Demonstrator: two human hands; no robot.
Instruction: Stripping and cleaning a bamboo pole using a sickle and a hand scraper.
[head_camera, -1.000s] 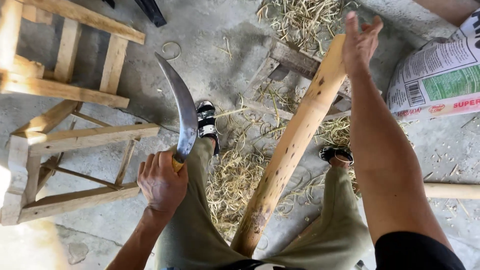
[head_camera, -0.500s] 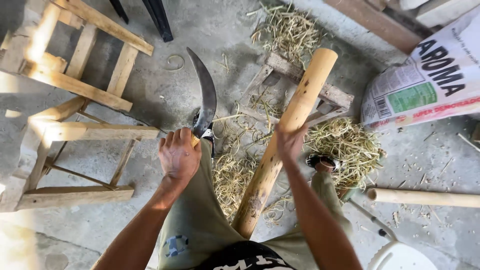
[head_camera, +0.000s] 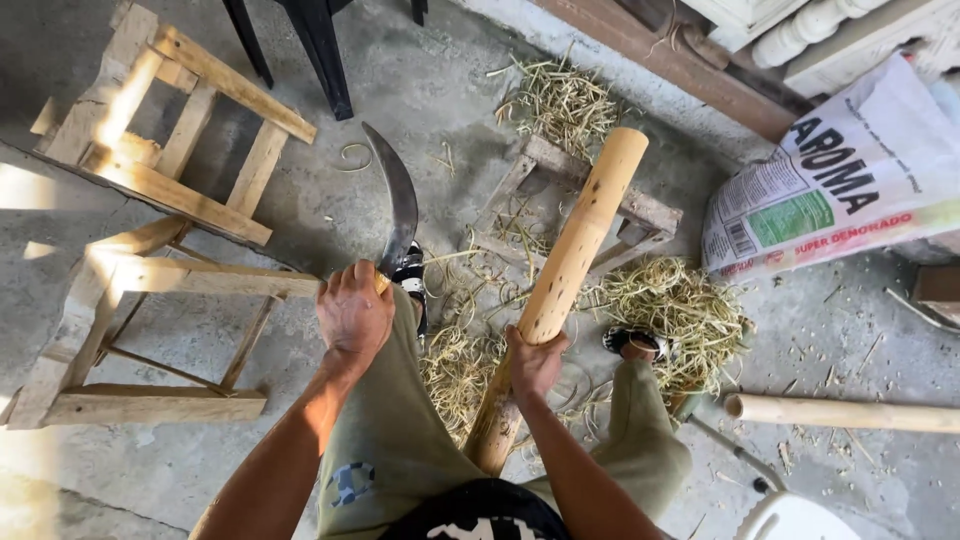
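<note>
1. Left hand (head_camera: 353, 312) is gripping the handle of a curved blade (head_camera: 397, 205), fingers wrapped fully around it; the blade is pointing up and away from the body, its tip arcing left over the concrete floor (head_camera: 400, 90).
2. Right hand (head_camera: 535, 362) is closing around a pale wooden pole (head_camera: 565, 275) at its lower middle, holding it tilted, top end leaning up and right.
3. The pole's lower end is sitting between the knees; its upper end is lying over a small wooden block frame (head_camera: 640, 210).
4. Blade and pole are staying apart, blade to the left of the pole.
5. Shavings (head_camera: 675, 310) are lying in heaps around the feet and to the right of the pole; another heap (head_camera: 560, 100) is lying farther up.
6. A wooden frame (head_camera: 150, 250) is standing at left, near the left hand.
7. A printed sack (head_camera: 840, 190) is leaning at upper right; a second pole (head_camera: 850, 412) is lying on the floor at right, well apart from the hands.
</note>
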